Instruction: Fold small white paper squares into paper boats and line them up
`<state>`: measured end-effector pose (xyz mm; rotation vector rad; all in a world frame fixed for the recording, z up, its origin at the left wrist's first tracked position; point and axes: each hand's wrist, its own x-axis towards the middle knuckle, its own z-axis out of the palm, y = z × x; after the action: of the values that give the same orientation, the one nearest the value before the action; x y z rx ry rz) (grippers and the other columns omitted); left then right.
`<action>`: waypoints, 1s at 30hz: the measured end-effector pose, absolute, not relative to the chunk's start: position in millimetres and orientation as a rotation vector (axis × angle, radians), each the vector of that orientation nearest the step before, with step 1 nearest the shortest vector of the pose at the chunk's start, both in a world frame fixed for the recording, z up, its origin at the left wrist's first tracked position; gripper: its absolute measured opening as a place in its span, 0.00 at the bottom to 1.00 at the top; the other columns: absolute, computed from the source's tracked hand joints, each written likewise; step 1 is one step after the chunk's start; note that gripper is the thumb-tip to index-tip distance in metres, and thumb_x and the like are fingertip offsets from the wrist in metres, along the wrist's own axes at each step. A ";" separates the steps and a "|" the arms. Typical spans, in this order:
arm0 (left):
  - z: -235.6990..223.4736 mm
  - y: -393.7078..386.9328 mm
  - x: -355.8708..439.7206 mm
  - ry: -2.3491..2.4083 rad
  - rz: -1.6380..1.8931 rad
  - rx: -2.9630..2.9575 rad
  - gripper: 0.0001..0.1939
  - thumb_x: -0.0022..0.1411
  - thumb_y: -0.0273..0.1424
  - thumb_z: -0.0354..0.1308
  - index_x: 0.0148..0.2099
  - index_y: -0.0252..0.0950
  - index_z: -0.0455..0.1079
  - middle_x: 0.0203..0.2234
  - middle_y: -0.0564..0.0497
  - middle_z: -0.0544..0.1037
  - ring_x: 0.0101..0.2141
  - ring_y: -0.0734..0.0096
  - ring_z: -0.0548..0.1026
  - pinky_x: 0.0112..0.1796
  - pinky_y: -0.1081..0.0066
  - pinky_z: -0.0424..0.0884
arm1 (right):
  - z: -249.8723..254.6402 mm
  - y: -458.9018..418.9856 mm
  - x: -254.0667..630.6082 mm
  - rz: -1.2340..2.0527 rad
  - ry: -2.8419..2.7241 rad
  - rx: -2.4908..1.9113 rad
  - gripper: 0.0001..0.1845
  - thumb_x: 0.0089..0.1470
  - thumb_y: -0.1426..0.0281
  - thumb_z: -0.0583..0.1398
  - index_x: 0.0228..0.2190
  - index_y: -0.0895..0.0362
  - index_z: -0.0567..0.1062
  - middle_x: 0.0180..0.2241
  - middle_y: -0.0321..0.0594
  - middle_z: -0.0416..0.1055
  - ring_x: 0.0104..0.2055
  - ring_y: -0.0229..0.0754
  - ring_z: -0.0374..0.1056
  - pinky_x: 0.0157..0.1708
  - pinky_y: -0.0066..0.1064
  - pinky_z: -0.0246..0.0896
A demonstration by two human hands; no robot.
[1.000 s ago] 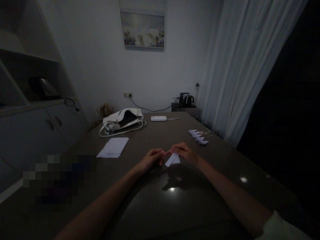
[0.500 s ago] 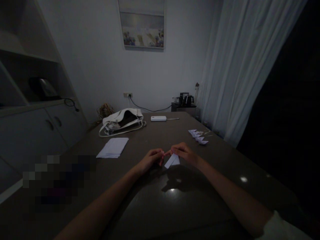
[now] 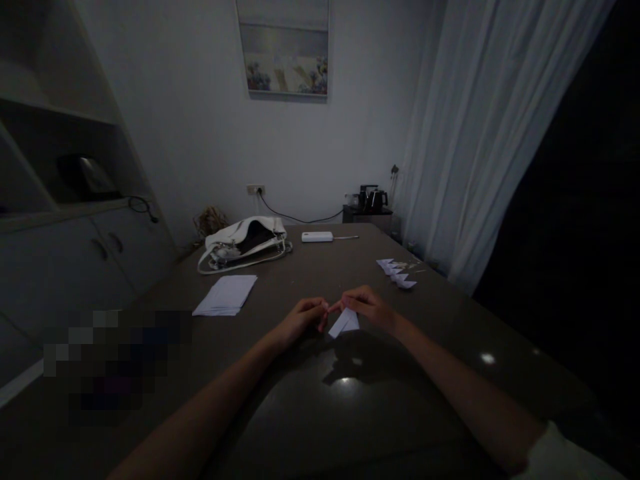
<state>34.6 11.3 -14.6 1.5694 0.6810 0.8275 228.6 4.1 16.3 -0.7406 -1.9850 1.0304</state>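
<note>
A small piece of folded white paper (image 3: 345, 323) hangs from my right hand (image 3: 371, 308), pinched between thumb and fingers just above the dark table. Its lower part spreads into two flaps. My left hand (image 3: 306, 316) is closed at the fingertips, right beside the stretched index finger of my right hand. Whatever the left fingertips hold, if anything, is too small to make out. Farther right lies a row of several folded paper pieces (image 3: 395, 273) with pointed tips. To the left rests a stack of white paper sheets (image 3: 226, 295).
On the table (image 3: 300, 413) a white handbag (image 3: 240, 240) sits at the back left. A white power strip-like device (image 3: 317, 237) with a short cable lies at the far edge. Small scraps (image 3: 411, 265) are near the folded pieces. A white curtain (image 3: 465, 133) hangs on the right.
</note>
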 end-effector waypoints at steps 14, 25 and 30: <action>-9.8 9.4 37.0 0.655 0.847 1.518 0.17 0.57 0.41 0.51 0.25 0.32 0.62 0.16 0.55 0.64 0.19 0.78 0.61 0.22 0.77 0.54 | 19.3 -0.6 226.1 1.084 -1.996 -0.699 0.23 0.54 0.57 0.52 0.26 0.63 0.78 0.21 0.40 0.71 0.21 0.33 0.59 0.22 0.25 0.50; -9.9 9.1 36.3 0.651 0.858 1.554 0.19 0.59 0.42 0.50 0.22 0.32 0.62 0.15 0.54 0.63 0.20 0.77 0.61 0.24 0.76 0.55 | 18.5 3.6 230.0 1.019 -1.984 -0.763 0.24 0.53 0.55 0.53 0.27 0.62 0.78 0.20 0.38 0.69 0.21 0.33 0.58 0.22 0.25 0.49; -10.8 10.3 37.1 0.664 0.836 1.536 0.19 0.57 0.43 0.50 0.24 0.32 0.62 0.16 0.54 0.65 0.20 0.77 0.62 0.24 0.76 0.56 | 19.6 2.6 230.4 0.969 -2.001 -0.780 0.26 0.52 0.54 0.52 0.26 0.64 0.77 0.19 0.38 0.68 0.21 0.33 0.57 0.22 0.25 0.49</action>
<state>37.1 10.3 -10.8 1.5360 0.6637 0.8358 230.4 2.6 19.6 -0.7802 -2.0011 0.9691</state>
